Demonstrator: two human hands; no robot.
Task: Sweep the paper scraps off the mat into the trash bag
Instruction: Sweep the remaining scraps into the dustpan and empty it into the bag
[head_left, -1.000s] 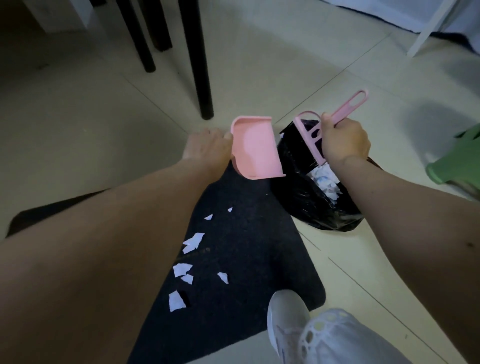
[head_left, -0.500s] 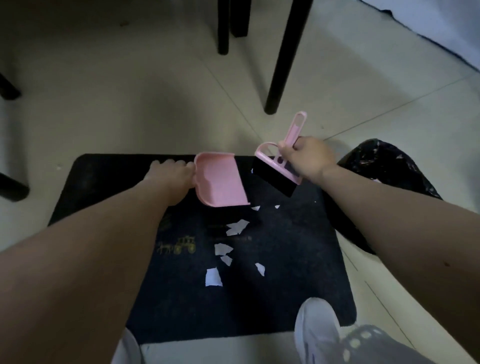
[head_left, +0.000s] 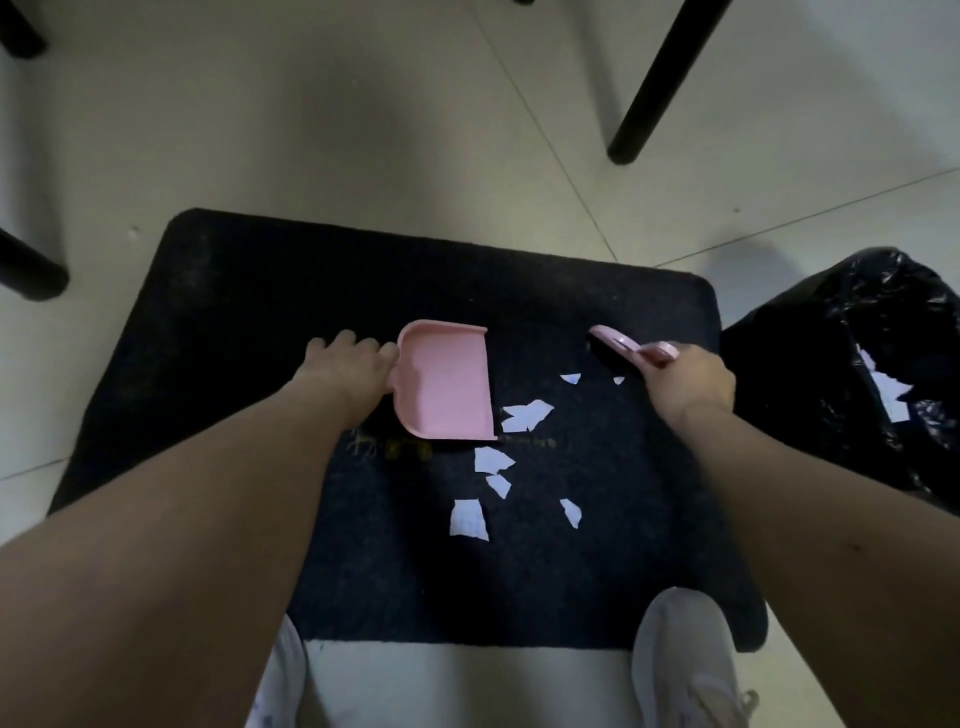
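Head view: left hand (head_left: 349, 367) holds pink dustpan (head_left: 445, 385), handle hidden; right hand (head_left: 688, 382) grips pink brush (head_left: 623, 349) at 2 o'clock; bristles too dark to see.

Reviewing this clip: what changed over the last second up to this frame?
The left hand brought the pink dustpan from beside the trash bag down onto the mat, open edge toward the paper scraps. The right hand carried the brush from over the bag to the scraps' right. Both grips and the scraps are unchanged.
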